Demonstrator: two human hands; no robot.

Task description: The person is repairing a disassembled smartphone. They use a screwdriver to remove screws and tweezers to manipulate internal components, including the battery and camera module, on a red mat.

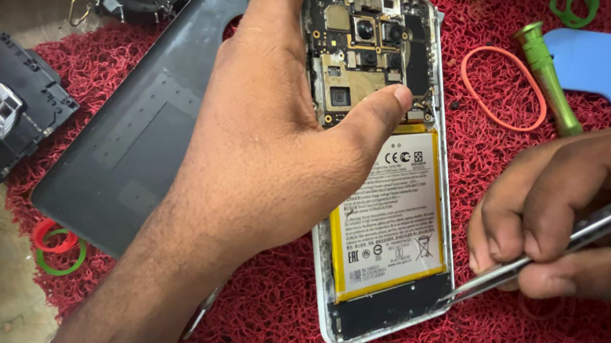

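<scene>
On the red mat (272,315), the left hand (261,139) pins the opened phone (382,160) flat, right hand (570,219) pinching tweezers (537,256) at its bottom edge — a slip could puncture the battery (392,208) just above.

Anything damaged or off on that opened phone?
Yes: the phone lies open, its dark back cover set aside. Grime and residue line its white frame by the tweezers. The battery shows no obvious swelling.
</scene>
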